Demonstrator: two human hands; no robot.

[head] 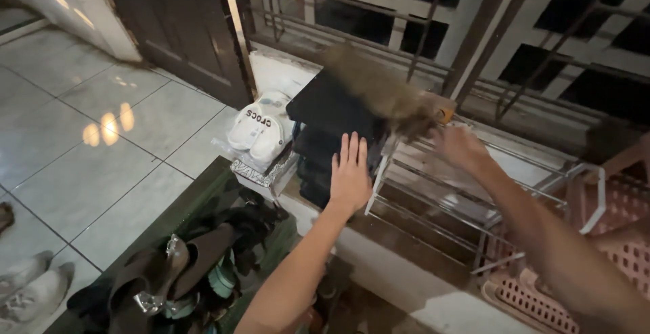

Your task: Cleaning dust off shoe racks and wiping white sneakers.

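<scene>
One metal rack [467,205] stands below the right hand [459,145]. One stack of black boxes [332,114] touches the flat, spread left hand [349,171]. The right hand grips one blurred object, probably a brush [379,90]. One pair of white clogs [261,129] lies left of the left hand.

I'm at a home entryway: a shoe rack [474,192] stands below the barred window [420,15], a dark door [183,29] left of the rack, shoes [196,259] heaped in front of it.

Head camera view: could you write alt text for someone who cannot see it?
A left hand presses flat on stacked black boxes while the right hand sweeps a blurred brush over them, beside a metal rack.
</scene>
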